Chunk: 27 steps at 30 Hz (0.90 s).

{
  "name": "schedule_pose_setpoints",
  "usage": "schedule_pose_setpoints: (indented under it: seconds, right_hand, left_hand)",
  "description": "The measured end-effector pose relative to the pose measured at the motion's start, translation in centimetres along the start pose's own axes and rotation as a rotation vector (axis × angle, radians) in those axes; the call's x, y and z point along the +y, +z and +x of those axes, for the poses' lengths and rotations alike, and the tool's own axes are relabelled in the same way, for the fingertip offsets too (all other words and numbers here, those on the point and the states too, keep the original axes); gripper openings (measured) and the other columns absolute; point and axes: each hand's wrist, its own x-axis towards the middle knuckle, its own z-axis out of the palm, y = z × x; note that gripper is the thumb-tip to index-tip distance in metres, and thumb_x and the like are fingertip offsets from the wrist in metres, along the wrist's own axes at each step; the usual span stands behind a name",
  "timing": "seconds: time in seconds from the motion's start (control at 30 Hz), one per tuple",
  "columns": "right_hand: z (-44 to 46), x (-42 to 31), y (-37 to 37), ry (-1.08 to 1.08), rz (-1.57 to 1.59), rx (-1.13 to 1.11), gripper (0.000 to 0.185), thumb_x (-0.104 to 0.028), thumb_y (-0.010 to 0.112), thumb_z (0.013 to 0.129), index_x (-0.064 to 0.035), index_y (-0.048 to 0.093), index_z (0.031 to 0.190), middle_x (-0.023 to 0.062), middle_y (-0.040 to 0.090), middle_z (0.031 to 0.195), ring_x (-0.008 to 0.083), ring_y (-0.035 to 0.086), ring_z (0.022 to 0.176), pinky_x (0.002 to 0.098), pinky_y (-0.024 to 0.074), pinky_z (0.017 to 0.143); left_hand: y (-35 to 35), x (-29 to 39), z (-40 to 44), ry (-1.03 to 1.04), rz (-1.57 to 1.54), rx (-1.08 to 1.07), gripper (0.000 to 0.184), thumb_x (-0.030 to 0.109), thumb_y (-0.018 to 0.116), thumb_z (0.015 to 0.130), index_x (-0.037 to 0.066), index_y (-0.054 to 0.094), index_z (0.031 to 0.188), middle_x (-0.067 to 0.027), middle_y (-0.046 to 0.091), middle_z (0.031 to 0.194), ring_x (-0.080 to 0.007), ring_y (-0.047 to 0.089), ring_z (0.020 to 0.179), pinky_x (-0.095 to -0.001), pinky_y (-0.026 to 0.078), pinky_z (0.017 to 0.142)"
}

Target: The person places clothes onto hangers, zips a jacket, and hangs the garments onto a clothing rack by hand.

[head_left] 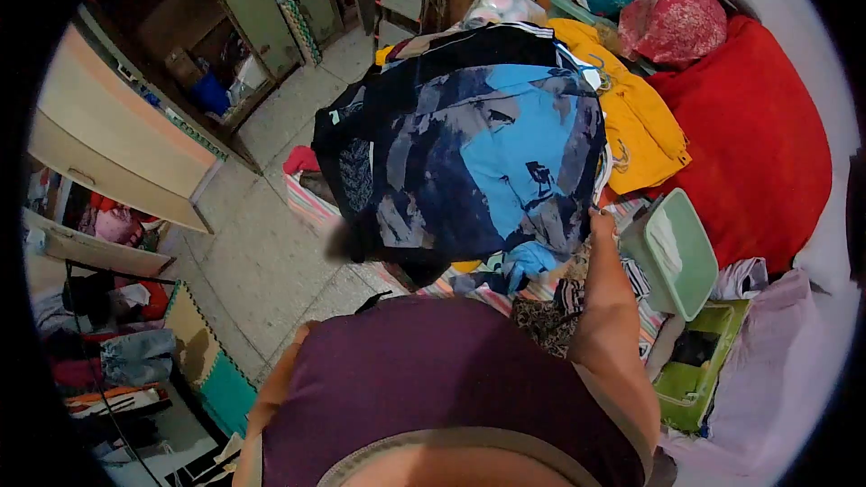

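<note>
A large blue, grey and black patterned garment, light blue on its right part, lies spread on top of a heap of clothes in front of me. My right hand is closed at the garment's lower right corner, its fingers small in view. Beside that corner runs a white curved strip. Of my left arm only part shows at the left of my purple top; the hand is hidden. Under the garment's near edge, a light blue cloth bunches on a striped sheet.
Yellow clothing and a big red bag-like bundle lie at the right. Nearer stand a pale green tub and a lime green basket. At the left are open cupboards and a rack with folded clothes. A stepladder stands behind.
</note>
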Motion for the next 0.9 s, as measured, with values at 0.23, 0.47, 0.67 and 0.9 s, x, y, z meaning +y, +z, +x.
schedule_pose_setpoints:
  seconds: [0.23,0.47,0.67,0.9]
  right_hand:
    - [-2.1,0.7,-0.4,-0.179,0.137,-0.061,0.042,-0.016,0.065,0.07,0.005,0.057,0.105,0.017,0.062,0.094,0.0247,0.059,0.083,0.0324,0.0465,0.074]
    - [-1.1,1.1,0.6,-0.011,0.613,-0.202,0.008,-0.002,0.056,0.072,-0.0023,0.056,0.08,0.0075,0.059,0.072,0.0185,0.057,0.063,0.029,0.0458,0.059]
    - [-4.1,-2.2,-1.8,0.073,0.724,-0.292,0.009,-0.008,0.057,0.077,-0.0021,0.056,0.083,0.0065,0.058,0.071,0.0189,0.056,0.062,0.0296,0.045,0.058]
    - [-4.6,-1.8,2.6,-0.177,0.47,-0.129,0.026,-0.023,0.057,0.084,0.0016,0.059,0.074,0.0059,0.055,0.064,0.0169,0.049,0.058,0.0329,0.039,0.055]
  left_hand:
    - [-0.5,5.7,0.1,-0.055,-0.253,-0.065,0.045,0.019,0.06,0.08,-0.004,0.048,0.117,-0.0175,0.061,0.101,-0.0242,0.059,0.092,-0.0309,0.046,0.082]
    - [-0.3,0.7,4.4,0.076,-0.219,-0.102,0.046,0.024,0.06,0.081,-0.005,0.049,0.115,-0.0175,0.061,0.1,-0.0236,0.06,0.092,-0.0305,0.046,0.081]
    - [-2.1,2.7,4.6,0.065,-0.017,-0.102,0.046,0.024,0.06,0.081,-0.004,0.05,0.115,-0.017,0.061,0.1,-0.023,0.06,0.091,-0.0303,0.046,0.08]
    - [-3.0,4.1,4.9,0.078,0.048,-0.116,0.046,0.025,0.06,0.081,-0.004,0.05,0.115,-0.0165,0.062,0.099,-0.0223,0.06,0.091,-0.03,0.046,0.08]
